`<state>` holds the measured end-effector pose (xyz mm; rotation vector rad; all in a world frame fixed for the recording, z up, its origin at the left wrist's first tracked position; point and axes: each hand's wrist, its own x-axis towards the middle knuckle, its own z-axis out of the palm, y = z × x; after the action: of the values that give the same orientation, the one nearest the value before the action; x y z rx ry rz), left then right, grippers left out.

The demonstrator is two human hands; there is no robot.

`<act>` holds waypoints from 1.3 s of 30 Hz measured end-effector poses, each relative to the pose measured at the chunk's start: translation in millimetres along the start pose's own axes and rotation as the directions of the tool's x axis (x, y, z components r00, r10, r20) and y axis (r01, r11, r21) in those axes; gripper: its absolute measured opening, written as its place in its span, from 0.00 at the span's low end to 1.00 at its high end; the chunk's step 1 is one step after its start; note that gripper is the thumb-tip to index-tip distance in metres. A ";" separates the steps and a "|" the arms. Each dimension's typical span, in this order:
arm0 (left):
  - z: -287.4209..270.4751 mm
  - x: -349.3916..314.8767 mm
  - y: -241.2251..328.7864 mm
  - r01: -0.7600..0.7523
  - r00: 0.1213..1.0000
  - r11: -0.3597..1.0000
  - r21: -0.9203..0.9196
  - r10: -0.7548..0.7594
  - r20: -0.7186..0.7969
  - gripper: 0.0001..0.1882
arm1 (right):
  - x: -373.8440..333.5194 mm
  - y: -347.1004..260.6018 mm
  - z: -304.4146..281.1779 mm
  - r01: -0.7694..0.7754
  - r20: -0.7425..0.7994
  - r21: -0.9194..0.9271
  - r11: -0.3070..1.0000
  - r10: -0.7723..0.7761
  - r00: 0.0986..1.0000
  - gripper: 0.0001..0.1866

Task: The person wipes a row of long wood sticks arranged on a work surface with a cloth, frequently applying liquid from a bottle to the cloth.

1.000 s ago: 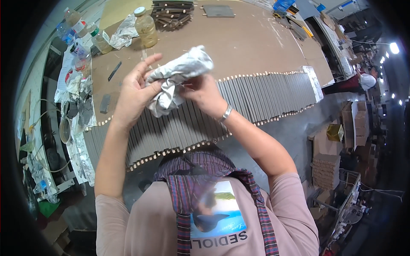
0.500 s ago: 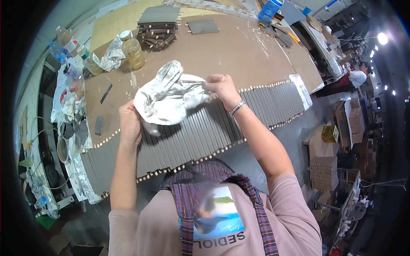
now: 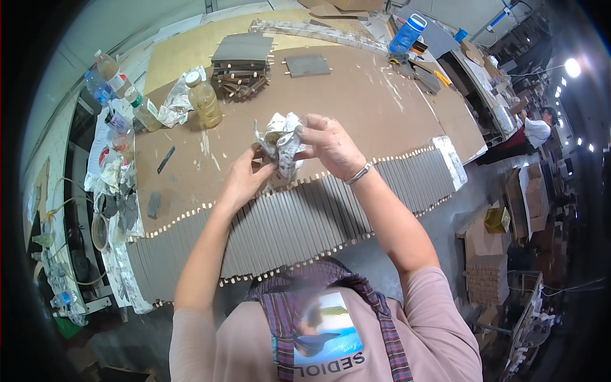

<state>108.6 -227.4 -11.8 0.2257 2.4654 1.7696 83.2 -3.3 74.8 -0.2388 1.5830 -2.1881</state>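
Observation:
Between my hands a stained white cloth (image 3: 284,143) is bunched up, held above the table near its front. My left hand (image 3: 247,175) grips its lower left side, with the thumb toward the cloth. My right hand (image 3: 332,145), wearing a metal bracelet, pinches the cloth's right side. Just below runs a long row of narrow grey slats (image 3: 299,223), standing tightly side by side with pale wooden pegs poking out at both ends. The cloth hides a little of the row's far edge.
A stack of grey panels with pegs (image 3: 242,54) and a single panel (image 3: 307,65) lie farther back on the brown tabletop (image 3: 248,105). At left stand a jar of yellowish liquid (image 3: 205,105) and several bottles (image 3: 145,111). A blue jug (image 3: 407,35) stands far right.
The cloth was spread wide between my hands; now it is crumpled into a small bunch. My left hand has moved right and up, closer to my right hand.

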 end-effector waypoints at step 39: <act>-68.2 -67.5 0.3 -0.141 0.912 0.771 0.622 0.345 -0.221 0.11 | 75.3 86.3 -88.9 -0.132 -0.199 -0.919 -0.372 0.146 0.969 0.16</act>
<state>163.7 -302.9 10.0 0.3409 3.3260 1.0882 2.7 18.4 -43.8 -0.4467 2.8019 0.1504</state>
